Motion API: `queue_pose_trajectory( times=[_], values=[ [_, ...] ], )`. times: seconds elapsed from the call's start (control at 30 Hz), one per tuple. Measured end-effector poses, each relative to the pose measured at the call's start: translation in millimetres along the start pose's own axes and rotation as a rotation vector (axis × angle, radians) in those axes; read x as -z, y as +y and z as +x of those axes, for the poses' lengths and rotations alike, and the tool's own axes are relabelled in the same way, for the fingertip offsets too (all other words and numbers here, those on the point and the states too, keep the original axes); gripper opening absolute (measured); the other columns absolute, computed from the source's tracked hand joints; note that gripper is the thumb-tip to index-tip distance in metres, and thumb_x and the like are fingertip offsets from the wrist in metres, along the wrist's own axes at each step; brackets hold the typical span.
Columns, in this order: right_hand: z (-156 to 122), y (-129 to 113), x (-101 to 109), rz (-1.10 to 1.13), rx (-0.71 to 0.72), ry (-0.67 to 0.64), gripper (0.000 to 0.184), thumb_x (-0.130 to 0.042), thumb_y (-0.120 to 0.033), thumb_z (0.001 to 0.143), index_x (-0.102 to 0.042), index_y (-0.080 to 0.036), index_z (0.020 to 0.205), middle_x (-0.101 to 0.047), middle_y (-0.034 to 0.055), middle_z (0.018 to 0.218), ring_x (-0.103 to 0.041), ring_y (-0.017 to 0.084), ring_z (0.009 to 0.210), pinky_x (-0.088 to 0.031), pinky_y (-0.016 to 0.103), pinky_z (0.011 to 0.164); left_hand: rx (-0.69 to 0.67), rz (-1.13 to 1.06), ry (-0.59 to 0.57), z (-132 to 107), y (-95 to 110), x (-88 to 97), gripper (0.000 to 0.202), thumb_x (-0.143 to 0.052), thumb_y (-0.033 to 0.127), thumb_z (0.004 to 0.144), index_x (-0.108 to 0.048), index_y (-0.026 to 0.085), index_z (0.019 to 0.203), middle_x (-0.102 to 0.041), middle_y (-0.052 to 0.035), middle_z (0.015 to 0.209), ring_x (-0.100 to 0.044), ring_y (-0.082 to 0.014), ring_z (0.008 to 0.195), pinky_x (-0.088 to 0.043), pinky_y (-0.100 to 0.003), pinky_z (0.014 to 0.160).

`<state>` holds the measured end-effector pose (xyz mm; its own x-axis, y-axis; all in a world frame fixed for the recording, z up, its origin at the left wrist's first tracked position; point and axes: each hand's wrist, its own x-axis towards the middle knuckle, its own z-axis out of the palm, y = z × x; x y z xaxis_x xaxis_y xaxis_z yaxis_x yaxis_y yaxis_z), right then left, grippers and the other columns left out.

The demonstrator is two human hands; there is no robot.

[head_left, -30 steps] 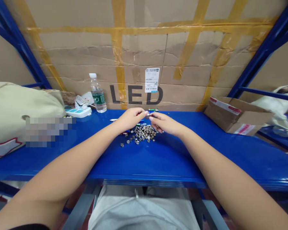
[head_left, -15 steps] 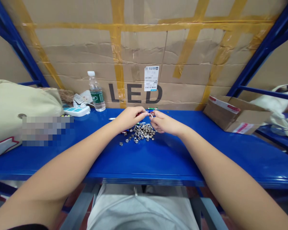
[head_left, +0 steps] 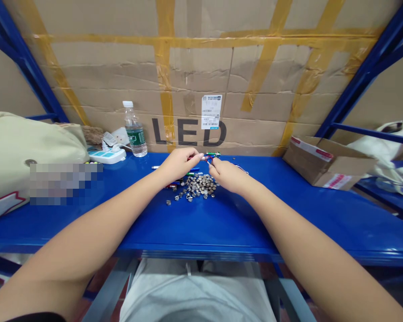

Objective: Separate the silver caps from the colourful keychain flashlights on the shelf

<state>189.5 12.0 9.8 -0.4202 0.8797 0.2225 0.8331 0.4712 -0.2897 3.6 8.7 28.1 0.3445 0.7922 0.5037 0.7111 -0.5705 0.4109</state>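
Observation:
My left hand (head_left: 178,163) is closed in a pinch on a small thin red pen-like object (head_left: 195,158) held just above the blue shelf (head_left: 221,223). My right hand (head_left: 226,174) is closed too, fingertips pinched close to the object's right end; what they hold is too small to name. Right below both hands lies a heap of several small silvery button cells (head_left: 196,188). More thin coloured pen-like pieces (head_left: 213,154) lie on the shelf behind the hands.
A water bottle (head_left: 133,130) and a white power strip (head_left: 107,155) stand at the back left, beside a beige bag (head_left: 23,152). A small cardboard box (head_left: 325,163) sits at the right. A large taped "LED" carton (head_left: 201,80) forms the back wall.
My right hand has drawn a little apart from the left and dropped slightly toward the heap. My left hand stays pinched on the red piece.

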Motion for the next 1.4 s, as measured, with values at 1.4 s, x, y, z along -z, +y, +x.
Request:
queue_pose_trajectory(
  times=[1.4],
  values=[
    [10, 9, -15, 0.551, 0.089, 0.058, 0.029, -0.03, -0.03, 0.093, -0.034, -0.023, 0.066, -0.041, -0.0022, 0.055, -0.038, 0.013, 0.052, -0.031, 0.026, 0.051, -0.095, 0.035, -0.118, -4, -7, -6.9, 0.026, -0.047, 0.041, 0.091, -0.058, 0.017, 0.088, -0.055, 0.0013, 0.064, -0.05, -0.0136, 0.06, -0.031, -0.024, 0.057]
  ],
)
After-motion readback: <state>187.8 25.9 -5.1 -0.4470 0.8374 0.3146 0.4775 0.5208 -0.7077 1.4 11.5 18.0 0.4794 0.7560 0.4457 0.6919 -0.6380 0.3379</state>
